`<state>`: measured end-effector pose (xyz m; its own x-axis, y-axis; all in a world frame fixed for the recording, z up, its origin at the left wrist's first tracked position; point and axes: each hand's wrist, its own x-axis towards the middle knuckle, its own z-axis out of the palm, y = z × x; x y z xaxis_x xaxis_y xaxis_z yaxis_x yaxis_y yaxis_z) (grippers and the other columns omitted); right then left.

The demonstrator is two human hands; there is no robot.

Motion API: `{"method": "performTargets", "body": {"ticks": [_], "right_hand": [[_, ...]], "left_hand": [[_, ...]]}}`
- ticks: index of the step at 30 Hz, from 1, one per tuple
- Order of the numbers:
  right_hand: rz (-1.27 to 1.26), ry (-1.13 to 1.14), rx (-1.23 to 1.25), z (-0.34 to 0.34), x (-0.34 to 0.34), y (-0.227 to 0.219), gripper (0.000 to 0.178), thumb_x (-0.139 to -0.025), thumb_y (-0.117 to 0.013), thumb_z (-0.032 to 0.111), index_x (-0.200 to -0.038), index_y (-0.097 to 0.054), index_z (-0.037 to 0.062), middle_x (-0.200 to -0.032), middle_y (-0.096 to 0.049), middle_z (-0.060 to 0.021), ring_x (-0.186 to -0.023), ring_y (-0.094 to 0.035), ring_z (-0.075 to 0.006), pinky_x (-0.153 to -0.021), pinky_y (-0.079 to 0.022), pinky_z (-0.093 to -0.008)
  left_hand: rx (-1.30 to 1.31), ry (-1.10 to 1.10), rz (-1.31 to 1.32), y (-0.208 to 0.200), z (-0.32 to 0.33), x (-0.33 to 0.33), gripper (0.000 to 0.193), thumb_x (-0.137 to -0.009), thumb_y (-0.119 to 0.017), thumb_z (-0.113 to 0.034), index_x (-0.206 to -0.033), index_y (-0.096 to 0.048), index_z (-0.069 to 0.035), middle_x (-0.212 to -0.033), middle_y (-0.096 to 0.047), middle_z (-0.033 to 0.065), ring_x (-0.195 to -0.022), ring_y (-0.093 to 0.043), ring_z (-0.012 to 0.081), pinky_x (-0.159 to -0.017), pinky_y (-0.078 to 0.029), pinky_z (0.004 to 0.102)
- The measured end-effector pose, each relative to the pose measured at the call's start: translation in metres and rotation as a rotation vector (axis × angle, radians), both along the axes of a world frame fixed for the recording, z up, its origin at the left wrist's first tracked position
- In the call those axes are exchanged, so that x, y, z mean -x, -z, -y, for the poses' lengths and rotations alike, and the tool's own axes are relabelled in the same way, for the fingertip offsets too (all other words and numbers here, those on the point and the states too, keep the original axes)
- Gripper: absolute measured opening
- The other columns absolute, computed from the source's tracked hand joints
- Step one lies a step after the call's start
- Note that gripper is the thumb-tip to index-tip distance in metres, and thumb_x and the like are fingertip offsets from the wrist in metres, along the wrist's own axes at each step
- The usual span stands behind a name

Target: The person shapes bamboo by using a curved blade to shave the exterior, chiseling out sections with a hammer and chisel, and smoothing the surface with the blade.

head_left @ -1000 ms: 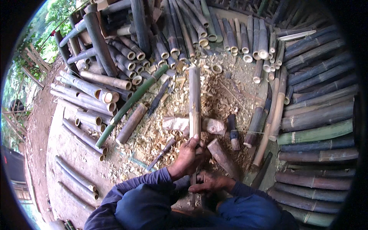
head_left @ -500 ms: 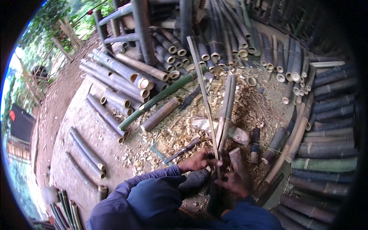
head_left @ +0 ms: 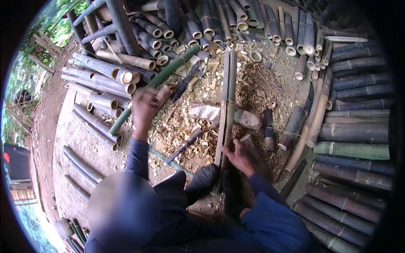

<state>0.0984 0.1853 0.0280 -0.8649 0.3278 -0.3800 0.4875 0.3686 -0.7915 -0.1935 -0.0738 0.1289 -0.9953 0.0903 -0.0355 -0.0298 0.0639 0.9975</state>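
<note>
Took the left hand (head_left: 144, 107) away from the split bamboo (head_left: 231, 92) and carried it out to the left, in view across the green pole (head_left: 168, 74) and close by a short brown bamboo piece (head_left: 163, 95). Could not tell the state of the left fingers, bent and partly turned from sight; saw no strip clearly between them. Placed the right hand (head_left: 240, 157) at the lower part of the split bamboo, with thumb and forefinger apart, touching its edge or just beside it; could not decide which. Judged from this a short break in the two-handed work, with only the right hand near the split bamboo. Found the split bamboo in two long pieces, side by side, across the pale wooden block (head_left: 204, 112), with its lower end between the dark-shod feet (head_left: 203, 180) and wood chips (head_left: 249, 92) around. Compared with half a second earlier, missed the long thin strip, then raised in the left hand. Noticed instead a thin pale strip (head_left: 113, 52) by the bamboo stack at far left, but could not confirm it as the same one. Saw also the right hand higher along the split bamboo than before. Found the narrow-bladed tool (head_left: 184, 146) lying on the chips as earlier, untouched.
</note>
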Motion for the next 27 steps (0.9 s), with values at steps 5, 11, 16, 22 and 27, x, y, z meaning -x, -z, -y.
{"method": "performTargets", "body": {"ticks": [5,11,16,22,27], "right_hand": [[0.066,-0.042,-0.142,0.018,0.008,0.013,0.104,-0.09,-0.072,0.048,-0.152,-0.021,-0.018,-0.142,-0.047,-0.0406,-0.134,-0.049,-0.047,-0.114,-0.039,-0.0441],[0.134,-0.183,-0.011,0.023,-0.021,-0.005,0.067,-0.085,-0.076,0.044,-0.124,-0.056,-0.0071,-0.114,-0.068,-0.0315,-0.112,-0.065,-0.0456,-0.099,-0.051,-0.0507],[-0.016,0.005,-0.145,-0.012,0.001,-0.083,0.037,-0.095,-0.067,0.039,-0.091,-0.062,0.0025,-0.086,-0.069,-0.0253,-0.089,-0.067,-0.0447,-0.08,-0.051,-0.0526],[0.07,0.053,-0.917,-0.143,-0.012,-0.007,0.059,-0.091,-0.071,0.025,-0.138,-0.046,0.0012,-0.109,-0.067,-0.0242,-0.099,-0.067,-0.0449,-0.081,-0.055,-0.0513],[0.195,0.084,-0.626,-0.156,-0.005,0.014,0.075,-0.089,-0.071,0.035,-0.146,-0.031,0.007,-0.108,-0.065,-0.0247,-0.096,-0.067,-0.0425,-0.081,-0.054,-0.0505]], "left_hand": [[0.746,0.485,-0.089,0.082,-0.043,-0.111,0.038,-0.086,-0.079,-0.027,-0.111,-0.067,0.0,-0.11,-0.069,0.0222,-0.1,-0.068,0.0329,-0.088,-0.056,0.0444],[0.488,0.518,-0.117,0.1,-0.051,-0.141,0.033,-0.084,-0.076,-0.021,-0.105,-0.065,0.002,-0.1,-0.068,0.0202,-0.096,-0.066,0.0384,-0.083,-0.053,0.045],[0.428,0.7,0.172,0.097,-0.068,-0.164,0.054,-0.085,-0.081,-0.044,-0.11,-0.068,0.002,-0.092,-0.072,0.0185,-0.087,-0.071,0.0303,-0.079,-0.056,0.0419],[0.357,0.823,0.273,0.105,-0.097,-0.171,0.049,-0.087,-0.082,-0.035,-0.116,-0.067,0.002,-0.103,-0.074,0.0118,-0.092,-0.07,0.0185,-0.085,-0.056,0.0344],[0.191,0.843,0.37,0.099,-0.101,-0.17,0.042,-0.089,-0.081,-0.027,-0.116,-0.067,0.002,-0.102,-0.074,0.0109,-0.092,-0.069,0.0169,-0.084,-0.056,0.0327]]}}
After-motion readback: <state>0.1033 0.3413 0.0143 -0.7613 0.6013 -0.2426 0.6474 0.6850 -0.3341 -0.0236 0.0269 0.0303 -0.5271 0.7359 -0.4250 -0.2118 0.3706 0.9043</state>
